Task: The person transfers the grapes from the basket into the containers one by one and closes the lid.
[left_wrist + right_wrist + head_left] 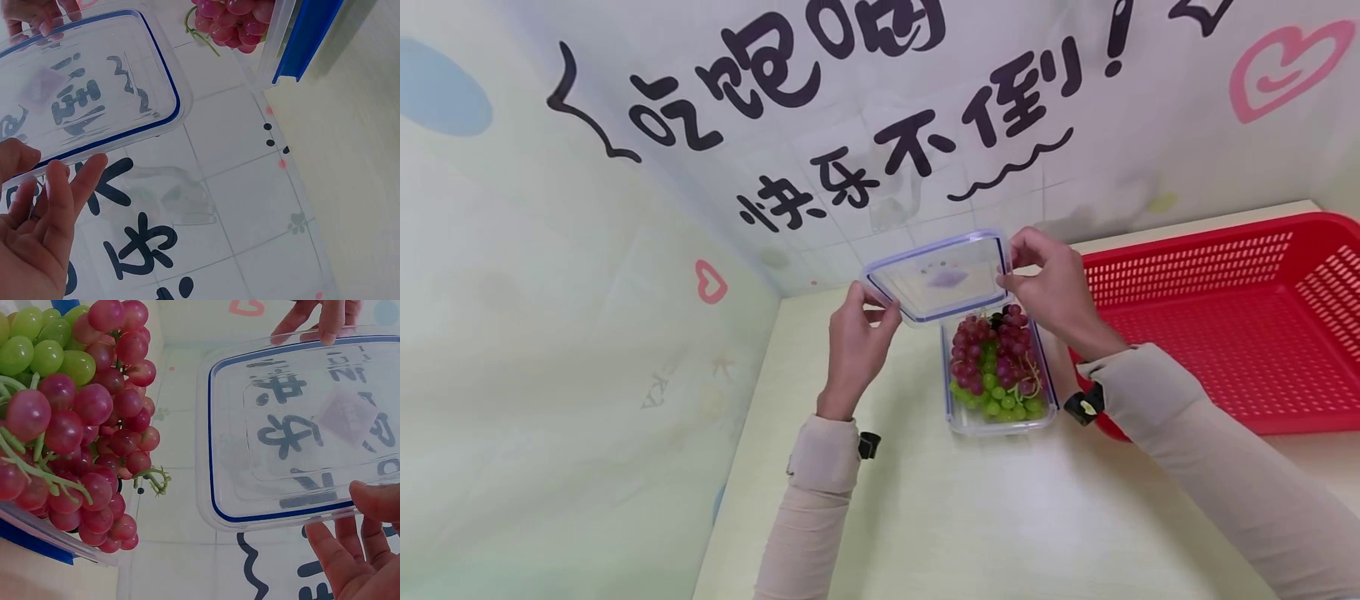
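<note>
A clear lid (943, 279) with a blue seal is held tilted above the back end of a clear food container (1000, 427). My left hand (859, 346) pinches its left edge between thumb and fingers. On the opposite edge, my right hand (1051, 287) pinches it the same way. Red grapes (973, 350) and green grapes (1000, 400) on their stems fill the container. In the right wrist view, the red grapes (81, 437) rise above the container's rim, near the lid (281, 437). Blue side clips (309, 37) hang down along the container in the left wrist view.
A red plastic basket (1217, 350) with perforated walls stands right of the container, close to my right forearm. Behind the pale table (910, 508) rises a wall (850, 108) with black lettering. Another wall (587, 375) borders the table's left side.
</note>
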{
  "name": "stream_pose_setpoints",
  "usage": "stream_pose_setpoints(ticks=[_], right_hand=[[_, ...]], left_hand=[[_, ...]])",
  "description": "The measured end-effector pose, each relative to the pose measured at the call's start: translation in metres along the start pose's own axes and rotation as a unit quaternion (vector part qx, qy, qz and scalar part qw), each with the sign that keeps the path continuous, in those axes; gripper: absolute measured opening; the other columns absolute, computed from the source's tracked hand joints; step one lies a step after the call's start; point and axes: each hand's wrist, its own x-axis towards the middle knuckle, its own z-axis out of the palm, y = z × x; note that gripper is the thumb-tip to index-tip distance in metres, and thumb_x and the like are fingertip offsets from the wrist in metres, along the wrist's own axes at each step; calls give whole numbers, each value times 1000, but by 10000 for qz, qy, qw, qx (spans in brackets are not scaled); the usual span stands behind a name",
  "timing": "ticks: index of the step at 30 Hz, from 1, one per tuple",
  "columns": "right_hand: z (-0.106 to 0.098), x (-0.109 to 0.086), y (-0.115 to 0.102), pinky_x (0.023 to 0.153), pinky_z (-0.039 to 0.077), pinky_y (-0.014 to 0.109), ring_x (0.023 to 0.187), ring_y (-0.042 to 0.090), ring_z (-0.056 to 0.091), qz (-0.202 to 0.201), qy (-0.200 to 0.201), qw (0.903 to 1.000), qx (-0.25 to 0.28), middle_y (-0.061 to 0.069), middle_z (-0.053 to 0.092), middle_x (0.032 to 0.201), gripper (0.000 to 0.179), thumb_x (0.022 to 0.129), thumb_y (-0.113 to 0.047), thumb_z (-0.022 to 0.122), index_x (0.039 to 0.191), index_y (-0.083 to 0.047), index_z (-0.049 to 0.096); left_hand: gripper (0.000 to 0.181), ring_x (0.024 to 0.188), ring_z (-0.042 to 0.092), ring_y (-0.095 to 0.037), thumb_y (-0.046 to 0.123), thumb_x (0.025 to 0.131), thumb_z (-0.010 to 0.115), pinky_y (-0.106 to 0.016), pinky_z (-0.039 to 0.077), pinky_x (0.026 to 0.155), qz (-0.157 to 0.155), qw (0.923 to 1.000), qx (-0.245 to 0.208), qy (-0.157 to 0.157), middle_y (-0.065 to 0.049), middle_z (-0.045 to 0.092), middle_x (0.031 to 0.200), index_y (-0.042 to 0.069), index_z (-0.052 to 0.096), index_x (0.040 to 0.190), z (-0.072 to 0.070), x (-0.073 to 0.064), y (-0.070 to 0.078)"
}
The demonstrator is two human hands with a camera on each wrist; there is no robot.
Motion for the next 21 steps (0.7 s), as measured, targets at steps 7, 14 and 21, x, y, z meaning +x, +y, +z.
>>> stream_pose_setpoints(ticks=[7, 14, 21], right_hand=[[-1, 3, 11, 91, 54, 50, 107, 35, 65, 86, -118, 9999, -31, 21, 68, 107, 16, 85, 13, 67, 88, 2, 57], [4, 6, 28, 94, 53, 51, 102, 32, 61, 261, -259, 9992, -122, 19, 63, 99, 21, 86, 13, 67, 84, 0, 51], [4, 8, 39, 88, 56, 46, 101, 30, 60, 675, -435, 9967, -118, 18, 61, 97, 20, 86, 16, 65, 84, 0, 52]], left_hand=[[12, 89, 73, -26, 3, 90, 63, -29, 60, 74, -122, 9989, -446, -12, -14, 71, 104, 2, 57, 101, 16, 3, -9], [10, 79, 70, -17, 1, 90, 60, -24, 52, 63, -102, 9995, -284, -91, -14, 74, 99, 3, 51, 87, 32, 5, -24], [9, 66, 58, -14, 0, 89, 58, -23, 44, 56, -259, 9993, -120, -227, -9, 71, 90, 8, 55, 91, 43, 8, -33]])
